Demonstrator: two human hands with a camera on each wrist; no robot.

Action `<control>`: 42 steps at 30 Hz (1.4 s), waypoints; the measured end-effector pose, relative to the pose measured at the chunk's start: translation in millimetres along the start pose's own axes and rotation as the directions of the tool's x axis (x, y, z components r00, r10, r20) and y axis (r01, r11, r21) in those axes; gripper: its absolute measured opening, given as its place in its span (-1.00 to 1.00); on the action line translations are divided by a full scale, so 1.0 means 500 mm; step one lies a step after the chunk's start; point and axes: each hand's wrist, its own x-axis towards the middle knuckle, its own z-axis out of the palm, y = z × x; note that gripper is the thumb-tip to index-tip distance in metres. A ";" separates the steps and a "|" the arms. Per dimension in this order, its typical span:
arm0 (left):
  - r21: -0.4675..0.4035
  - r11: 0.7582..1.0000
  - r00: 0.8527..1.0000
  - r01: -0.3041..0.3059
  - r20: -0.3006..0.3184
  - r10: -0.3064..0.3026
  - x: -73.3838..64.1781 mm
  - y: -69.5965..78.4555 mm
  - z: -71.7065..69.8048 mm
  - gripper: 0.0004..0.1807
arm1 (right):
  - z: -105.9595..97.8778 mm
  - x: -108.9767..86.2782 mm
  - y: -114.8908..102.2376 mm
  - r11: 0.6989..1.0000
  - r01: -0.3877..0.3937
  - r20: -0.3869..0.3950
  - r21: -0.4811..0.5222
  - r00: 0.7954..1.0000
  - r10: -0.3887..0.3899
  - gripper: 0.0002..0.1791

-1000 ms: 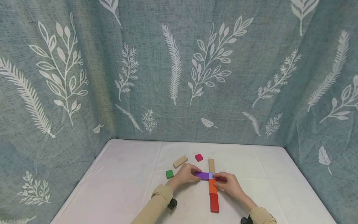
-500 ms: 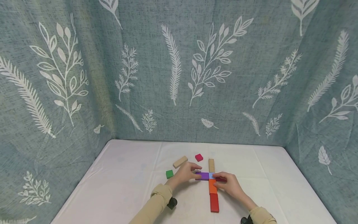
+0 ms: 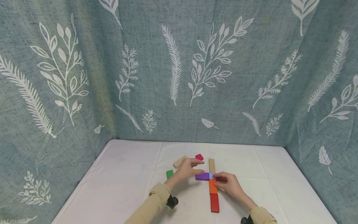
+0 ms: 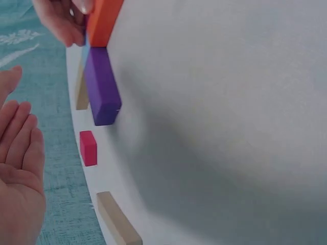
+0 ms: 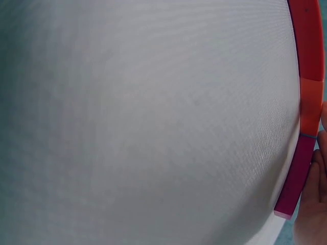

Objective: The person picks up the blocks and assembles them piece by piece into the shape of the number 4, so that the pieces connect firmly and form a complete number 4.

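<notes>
On the white table, wooden blocks form a cross. A light blue block (image 3: 212, 176) sits at its centre, with a purple block (image 3: 202, 176) to the left, a maroon block (image 5: 296, 178) to the right, a natural wood block (image 3: 211, 165) beyond, and an orange block (image 3: 213, 186) then a red block (image 3: 214, 203) towards me. My left hand (image 3: 188, 168) hovers over the purple block's left end, fingers and thumb spread with nothing between them. My right hand (image 3: 229, 184) lies over the maroon block, its index fingertip at the light blue block and thumb at the orange one's edge.
A green cube (image 3: 169, 174) lies left of my left hand. Behind that hand is a loose natural wood block (image 3: 180, 162), partly covered, with a pinkish-red cube (image 3: 199, 157) nearby. A leaf-patterned curtain (image 3: 190, 124) hangs behind the table.
My left thumb and fingers have let go of the purple block's end and spread as the hand lifted. The purple block stays in place, and my right hand has held still.
</notes>
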 end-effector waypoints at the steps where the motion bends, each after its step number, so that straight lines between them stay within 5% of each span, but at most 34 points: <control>1: -0.002 1.000 1.000 -0.006 -0.005 0.006 0.000 0.001 -0.003 -0.59 | 0.000 0.000 -0.001 1.000 -0.001 0.000 -0.001 1.000 0.001 -0.67; 24: -0.199 0.980 0.990 -0.013 -0.139 -0.016 -0.028 -0.014 -0.086 -0.62 | 0.007 -0.004 0.004 1.000 0.000 -0.015 -0.008 1.000 0.000 -0.67; 42: -0.155 0.988 0.986 0.004 -0.166 -0.030 -0.055 -0.035 -0.153 -0.61 | 0.005 -0.004 -0.001 1.000 0.004 -0.011 0.006 1.000 -0.004 -0.65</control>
